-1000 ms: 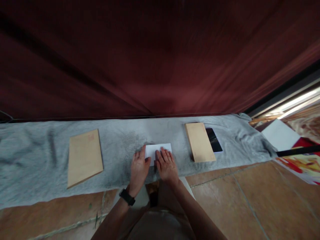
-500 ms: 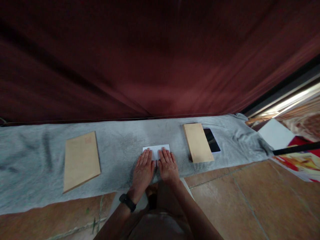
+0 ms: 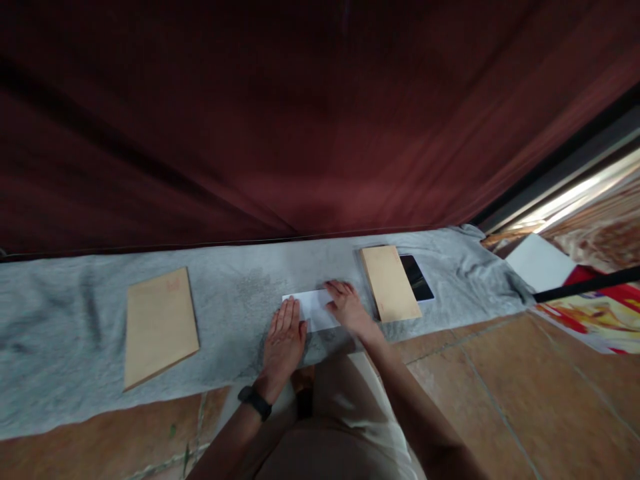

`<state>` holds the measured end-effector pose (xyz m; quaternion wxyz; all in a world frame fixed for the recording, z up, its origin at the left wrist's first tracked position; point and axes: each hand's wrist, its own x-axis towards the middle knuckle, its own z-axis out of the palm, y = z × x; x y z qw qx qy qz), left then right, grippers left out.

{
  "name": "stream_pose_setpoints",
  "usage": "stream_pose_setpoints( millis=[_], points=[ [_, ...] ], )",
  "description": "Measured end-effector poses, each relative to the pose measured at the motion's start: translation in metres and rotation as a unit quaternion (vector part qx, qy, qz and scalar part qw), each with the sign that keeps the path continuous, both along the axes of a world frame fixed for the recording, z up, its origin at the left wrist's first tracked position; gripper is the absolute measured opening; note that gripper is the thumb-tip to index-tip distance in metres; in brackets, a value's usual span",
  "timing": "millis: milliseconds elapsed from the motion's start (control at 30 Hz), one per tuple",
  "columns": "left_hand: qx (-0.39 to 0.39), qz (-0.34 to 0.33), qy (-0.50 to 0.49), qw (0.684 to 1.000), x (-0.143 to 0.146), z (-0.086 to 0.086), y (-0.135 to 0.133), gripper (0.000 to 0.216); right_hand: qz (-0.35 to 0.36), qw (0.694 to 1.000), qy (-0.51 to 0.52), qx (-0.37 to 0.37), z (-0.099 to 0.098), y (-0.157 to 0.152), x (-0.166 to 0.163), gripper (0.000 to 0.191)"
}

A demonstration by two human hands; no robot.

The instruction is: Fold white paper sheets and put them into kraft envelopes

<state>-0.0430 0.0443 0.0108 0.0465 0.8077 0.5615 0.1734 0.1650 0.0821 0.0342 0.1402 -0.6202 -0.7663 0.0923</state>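
A folded white paper lies on the grey cloth spread over the floor. My left hand lies flat with fingers stretched out, its fingertips on the paper's left end. A black watch is on that wrist. My right hand rests on the paper's right end, fingers slightly bent and pressing down. A stack of brown envelopes sits just right of my right hand. One brown envelope lies well to the left.
A dark phone or tablet lies beside the envelope stack. A dark red curtain hangs behind the cloth. White paper and a colourful printed sheet lie at the right. Brown floor tiles are in front.
My right hand slid rightward along the paper toward the envelope stack. My left hand stayed flat near the paper's left end. The view shifted slightly left.
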Motion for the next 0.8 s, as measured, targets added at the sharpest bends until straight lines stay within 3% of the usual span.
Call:
stream_pose_setpoints(
  millis=[133, 333, 800],
  points=[
    [0.002, 0.002, -0.006, 1.0, 0.0, 0.0, -0.001, 0.059, 0.024, 0.998, -0.016, -0.051, 0.017, 0.025, 0.004, 0.036],
    [0.009, 0.007, -0.004, 1.0, 0.0, 0.002, -0.002, 0.058, 0.02, 0.998, -0.023, -0.059, 0.017, 0.036, 0.005, 0.026],
    [0.027, 0.007, 0.004, 1.0, -0.001, 0.0, -0.003, 0.057, 0.071, 0.997, 0.031, 0.013, 0.005, -0.008, 0.005, 0.036]
  ],
)
